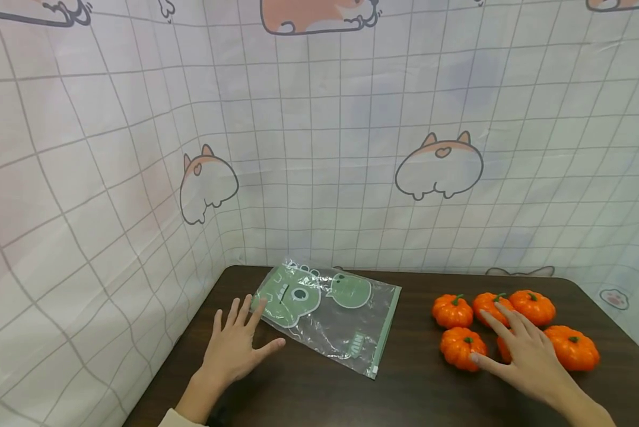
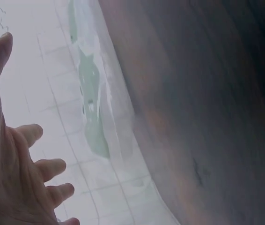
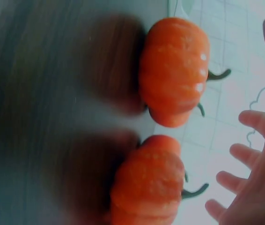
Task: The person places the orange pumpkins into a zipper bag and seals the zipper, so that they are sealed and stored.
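Patterned wall sheet [image 1: 84, 196]: hangs left of and behind the tabletop [image 1: 308, 394], printed with a grid and cartoon animals; probably hung to screen off the background.
Left hand [image 1: 235, 351]: hovers over the tabletop, fingers spread apart, holding nothing; overlaps the left part of the clear zip bag [image 1: 324, 326] in the head view, but shows no contact in the left wrist view.
Clear zip bag: lies flat at the left and middle of the tabletop, slightly askew, green character print upward; seems to lie so thin for want of contents, none being visible inside.
Green zip strip [image 1: 388, 329]: runs down the bag's right edge, facing the pumpkins [image 1: 463, 350], with a white slider [image 1: 375, 369] at the near corner; too small to tell whether sealed.
Pumpkins: sit on the right of the tabletop, six visible, in two rough rows, stems up; likely steady thanks to squat bases, and apparently grouped within the right hand's reach.
Right hand [image 1: 530, 359]: hangs above the pumpkins, partly covering the middle front one, fingers apart, gripping nothing.
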Demonstrator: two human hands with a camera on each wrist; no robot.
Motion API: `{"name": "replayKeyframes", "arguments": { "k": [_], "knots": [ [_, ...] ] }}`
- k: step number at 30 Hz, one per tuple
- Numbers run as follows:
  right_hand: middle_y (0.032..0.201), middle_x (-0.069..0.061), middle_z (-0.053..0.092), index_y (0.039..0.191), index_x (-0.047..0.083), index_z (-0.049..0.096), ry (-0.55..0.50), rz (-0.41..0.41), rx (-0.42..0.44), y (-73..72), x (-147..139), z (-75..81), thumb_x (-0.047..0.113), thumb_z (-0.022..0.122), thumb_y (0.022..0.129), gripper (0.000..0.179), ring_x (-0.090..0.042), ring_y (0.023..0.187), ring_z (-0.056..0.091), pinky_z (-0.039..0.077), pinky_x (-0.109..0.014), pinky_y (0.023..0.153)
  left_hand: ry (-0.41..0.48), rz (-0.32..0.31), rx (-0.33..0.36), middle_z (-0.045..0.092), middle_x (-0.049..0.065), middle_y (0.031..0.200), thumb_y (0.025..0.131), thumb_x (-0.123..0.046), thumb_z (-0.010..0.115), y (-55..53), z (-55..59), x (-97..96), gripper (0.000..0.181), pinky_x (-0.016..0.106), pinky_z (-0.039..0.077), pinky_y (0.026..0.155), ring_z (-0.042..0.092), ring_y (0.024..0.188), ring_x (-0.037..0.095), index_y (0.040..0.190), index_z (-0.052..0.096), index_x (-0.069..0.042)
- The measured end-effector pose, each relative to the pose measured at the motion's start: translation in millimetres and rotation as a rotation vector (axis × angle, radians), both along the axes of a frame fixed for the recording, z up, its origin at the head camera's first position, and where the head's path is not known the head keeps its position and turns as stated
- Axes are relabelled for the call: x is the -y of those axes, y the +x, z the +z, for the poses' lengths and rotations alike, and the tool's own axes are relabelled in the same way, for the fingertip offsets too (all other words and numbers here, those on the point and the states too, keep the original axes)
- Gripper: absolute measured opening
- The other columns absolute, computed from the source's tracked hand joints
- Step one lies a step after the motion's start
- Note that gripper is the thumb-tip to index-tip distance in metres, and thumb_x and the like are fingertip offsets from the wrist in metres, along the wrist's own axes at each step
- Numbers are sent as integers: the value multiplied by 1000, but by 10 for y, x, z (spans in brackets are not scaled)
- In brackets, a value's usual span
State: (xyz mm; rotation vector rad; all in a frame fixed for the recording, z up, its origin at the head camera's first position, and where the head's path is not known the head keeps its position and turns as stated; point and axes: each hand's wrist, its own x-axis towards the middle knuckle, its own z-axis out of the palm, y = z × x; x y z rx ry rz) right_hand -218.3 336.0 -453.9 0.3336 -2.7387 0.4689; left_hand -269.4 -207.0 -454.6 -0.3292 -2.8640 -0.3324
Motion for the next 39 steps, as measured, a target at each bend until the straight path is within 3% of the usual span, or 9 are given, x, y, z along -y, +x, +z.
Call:
{"name": "replayKeyframes", "arguments": {
  "k": [4,8,14,21,25,33,39],
  "knots": [
    [159,-22,32,157,18,41,-59,64,-9,-24,92,-10,51,79,83,90,-53,138,31,30,-77,93,12,-38,9,24,18,169,88,-79,52,13,14,-132,96,71,7,121,17,157,43,164,26,-25],
    [160,-22,31,154,10,43,-118,112,32,-49,182,-15,47,80,84,87,-55,139,29,31,-80,91,52,-99,-17,38,19,162,90,-70,59,17,33,-288,90,70,16,120,30,152,44,161,33,-22],
    [159,-22,32,153,7,43,-162,122,79,-103,258,-57,45,79,86,85,-53,135,33,37,-80,89,167,-195,-64,58,12,145,90,-57,69,19,48,-541,75,61,36,114,51,139,35,151,50,-17],
    [153,-25,36,152,4,43,-161,123,89,-149,290,-145,44,80,85,86,-56,129,42,40,-79,88,309,-286,-63,66,5,134,91,-47,72,-2,14,-847,62,53,48,105,60,128,27,142,58,-16],
    [152,-26,37,152,4,43,-159,130,90,-168,299,-184,44,80,85,86,-55,127,44,43,-76,86,370,-339,-34,69,3,126,92,-43,72,-24,-14,-1019,56,48,52,98,63,120,22,140,59,-15],
    [149,-27,38,151,4,43,-176,133,110,-150,304,-221,43,81,84,86,-56,125,46,47,-73,84,520,-392,78,72,7,122,95,-35,71,-71,-79,-1327,48,38,55,86,68,109,24,137,61,-16],
    [145,-28,41,150,5,44,-182,130,97,-140,299,-245,42,83,83,86,-57,121,51,48,-73,84,628,-421,138,73,14,118,92,-27,74,-115,-154,-1511,45,44,57,86,70,104,30,132,63,-11]
  ]
}}
